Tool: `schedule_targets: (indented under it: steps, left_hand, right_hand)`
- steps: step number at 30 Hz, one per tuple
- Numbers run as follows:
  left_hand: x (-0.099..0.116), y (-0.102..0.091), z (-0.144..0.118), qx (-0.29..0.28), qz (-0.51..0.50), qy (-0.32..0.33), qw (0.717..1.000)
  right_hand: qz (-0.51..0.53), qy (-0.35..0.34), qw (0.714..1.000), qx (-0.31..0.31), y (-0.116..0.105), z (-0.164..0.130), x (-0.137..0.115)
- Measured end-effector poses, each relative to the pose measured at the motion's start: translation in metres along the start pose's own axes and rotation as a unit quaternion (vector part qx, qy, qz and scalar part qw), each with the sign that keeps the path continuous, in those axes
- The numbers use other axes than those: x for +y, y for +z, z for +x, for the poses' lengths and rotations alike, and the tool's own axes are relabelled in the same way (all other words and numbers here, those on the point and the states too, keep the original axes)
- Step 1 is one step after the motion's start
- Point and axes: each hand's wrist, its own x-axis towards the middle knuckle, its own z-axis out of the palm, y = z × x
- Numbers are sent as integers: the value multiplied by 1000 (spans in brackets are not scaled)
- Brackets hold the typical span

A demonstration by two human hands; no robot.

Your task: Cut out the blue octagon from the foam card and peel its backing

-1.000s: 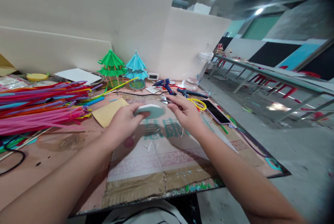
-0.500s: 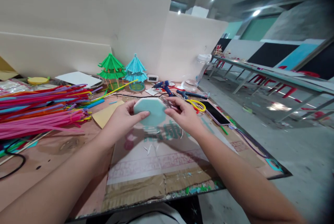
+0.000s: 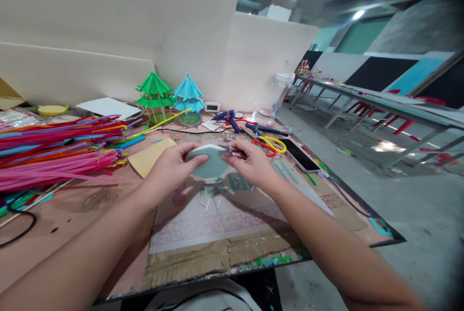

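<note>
My left hand grips the left edge of a pale teal, many-sided foam piece, thumb on its front face. My right hand pinches the piece's upper right edge, with a small dark, thin item between thumb and fingers that I cannot identify. The piece hangs a little above a printed paper sheet on the worktable.
A pile of coloured straws fills the left. Green and blue straw pagodas stand at the back. A yellow card, glue gun, scissors and phone lie nearby. The table edge drops off at right.
The foam piece went from lying flat to facing me, and is now tilted back and lower. My right hand moved from above it onto its upper right edge.
</note>
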Motion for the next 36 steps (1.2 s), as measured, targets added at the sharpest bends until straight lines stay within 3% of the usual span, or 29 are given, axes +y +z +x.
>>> schedule_targets:
  steps: [5,11,20,27,36]
  left_hand:
    - [-4,-3,1,30,15,-10,999]
    - [-4,-3,1,34,58,7,998]
    - [-6,1,-1,34,61,9,998]
    - [0,1,-3,33,71,22,997]
    - [0,3,-3,20,73,14,997]
  right_hand:
    - [-32,-46,997,57,-9,4,8]
    - [-116,-92,988,42,-12,4,15]
    - [-131,-81,987,38,-9,1,13]
    - [-124,-126,984,21,-7,2,10]
    - [-109,-104,988,32,-6,2,13]
